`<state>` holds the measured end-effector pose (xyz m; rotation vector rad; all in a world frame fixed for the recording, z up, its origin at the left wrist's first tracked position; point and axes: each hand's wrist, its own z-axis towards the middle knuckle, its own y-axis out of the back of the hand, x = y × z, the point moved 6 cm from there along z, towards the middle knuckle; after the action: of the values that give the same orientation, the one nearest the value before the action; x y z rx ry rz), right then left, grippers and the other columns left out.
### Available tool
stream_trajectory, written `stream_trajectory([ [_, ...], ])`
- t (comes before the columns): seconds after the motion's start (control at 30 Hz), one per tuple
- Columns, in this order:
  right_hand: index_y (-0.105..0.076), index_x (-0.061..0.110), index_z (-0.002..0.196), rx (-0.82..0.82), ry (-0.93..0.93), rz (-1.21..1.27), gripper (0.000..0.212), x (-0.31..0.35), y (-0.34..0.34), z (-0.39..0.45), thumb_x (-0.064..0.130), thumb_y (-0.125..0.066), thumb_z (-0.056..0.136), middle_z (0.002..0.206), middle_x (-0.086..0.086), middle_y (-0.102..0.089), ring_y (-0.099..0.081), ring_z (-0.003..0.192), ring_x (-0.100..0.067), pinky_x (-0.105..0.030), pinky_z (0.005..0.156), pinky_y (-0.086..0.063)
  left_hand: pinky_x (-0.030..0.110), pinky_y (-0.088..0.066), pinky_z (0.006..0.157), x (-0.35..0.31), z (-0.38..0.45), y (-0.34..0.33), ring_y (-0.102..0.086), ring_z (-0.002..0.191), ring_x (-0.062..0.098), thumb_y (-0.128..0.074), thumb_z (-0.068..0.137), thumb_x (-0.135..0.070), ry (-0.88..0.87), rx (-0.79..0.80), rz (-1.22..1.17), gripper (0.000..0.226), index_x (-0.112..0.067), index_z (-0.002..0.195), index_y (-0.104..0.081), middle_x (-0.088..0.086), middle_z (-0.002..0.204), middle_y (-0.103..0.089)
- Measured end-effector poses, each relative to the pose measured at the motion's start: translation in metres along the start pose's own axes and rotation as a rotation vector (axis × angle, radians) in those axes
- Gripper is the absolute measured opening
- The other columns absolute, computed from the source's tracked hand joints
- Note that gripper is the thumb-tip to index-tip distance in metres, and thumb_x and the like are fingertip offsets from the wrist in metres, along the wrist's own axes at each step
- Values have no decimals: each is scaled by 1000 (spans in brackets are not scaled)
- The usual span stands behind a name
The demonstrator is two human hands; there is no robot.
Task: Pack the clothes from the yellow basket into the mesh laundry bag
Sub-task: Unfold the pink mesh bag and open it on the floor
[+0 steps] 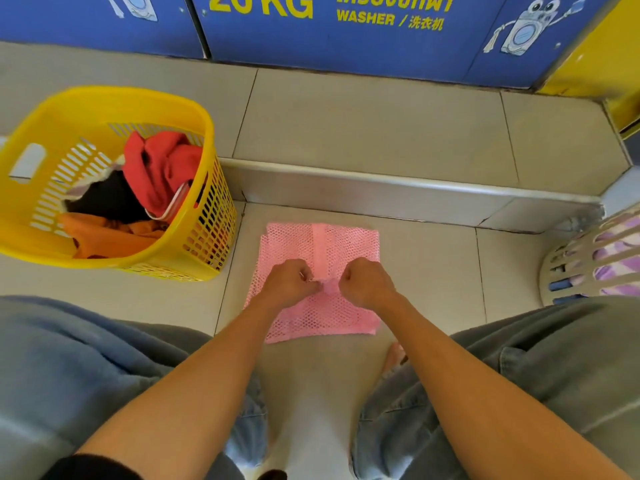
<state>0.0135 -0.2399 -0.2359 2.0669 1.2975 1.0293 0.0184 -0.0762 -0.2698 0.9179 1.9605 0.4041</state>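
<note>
Nearest the camera, two bare forearms run up from the lower corners of the frame over knees in loose grey-blue trousers, meeting at centre. The left hand (289, 282) and right hand (367, 280) are both curled nearly into fists, knuckles up, pinching the pink mesh laundry bag (317, 282) at its middle strip, just beside each other. That strip looks like the zip or opening band, so the pinch on either side is probably meant to part the mouth before anything goes in; the fingertips are tucked under, so I cannot tell exactly what each one grips.

The bag lies flat and apparently empty on the tiled floor (433, 271), centre frame, below a metal-edged step (398, 187). The yellow basket (194, 251) stands at the left, close enough to reach, with clothes inside: a red garment (162, 171) on top, something dark beneath, an orange piece (104, 237) at its lower edge. How much lies under these is hidden.

At the right edge a pale slatted basket (595, 265) is cut off. Blue washer panels (346, 46) cross the top.
</note>
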Motion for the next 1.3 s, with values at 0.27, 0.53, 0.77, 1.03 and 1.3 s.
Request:
stream_trajectory([
  [0.27, -20, 39, 163, 52, 111, 268, 80, 10, 19, -41, 14, -60, 99, 158, -11, -50, -70, 113, -36, -47, 94, -61, 29, -34, 59, -69, -27, 48, -46, 67, 21, -57, 94, -27, -37, 27, -137, 27, -12, 72, -56, 6, 71, -49],
  [0.53, -4, 33, 163, -163, 262, 413, 89, 30, 66, -76, 20, -64, 98, 134, -12, -64, -65, 119, -41, -36, 82, -48, 30, -38, 61, -107, -75, 86, -53, 71, 18, -72, 81, -54, -96, 73, -213, 46, -9, 91, -69, 1, 78, -57],
  [0.77, -28, 30, 161, -221, 307, 427, 73, 42, 70, -81, 32, -66, 99, 156, -6, -54, -60, 133, -35, -47, 107, -50, 32, -44, 68, -112, -93, 110, -60, 76, 21, -69, 85, -26, -79, -46, -249, 13, -15, 82, -65, 5, 82, -62],
  [1.03, -72, 12, 91, -260, 270, 558, 21, 49, 93, -73, 29, -63, 97, 94, -10, -76, -69, 87, -27, -44, 84, -57, 40, -51, 100, -116, -83, 136, -67, 108, 18, -62, 82, -66, -164, -196, -556, 61, -15, 117, -71, -3, 111, -72],
  [1.3, -55, 16, 69, -279, 162, 969, 29, 45, 120, -55, 23, -69, 93, 67, -7, -47, -43, 63, -19, -34, 65, -38, 51, -32, 116, -63, -67, 80, -49, 136, 18, -41, 83, -84, -112, 256, -752, 77, -37, 144, -50, -7, 147, -53],
])
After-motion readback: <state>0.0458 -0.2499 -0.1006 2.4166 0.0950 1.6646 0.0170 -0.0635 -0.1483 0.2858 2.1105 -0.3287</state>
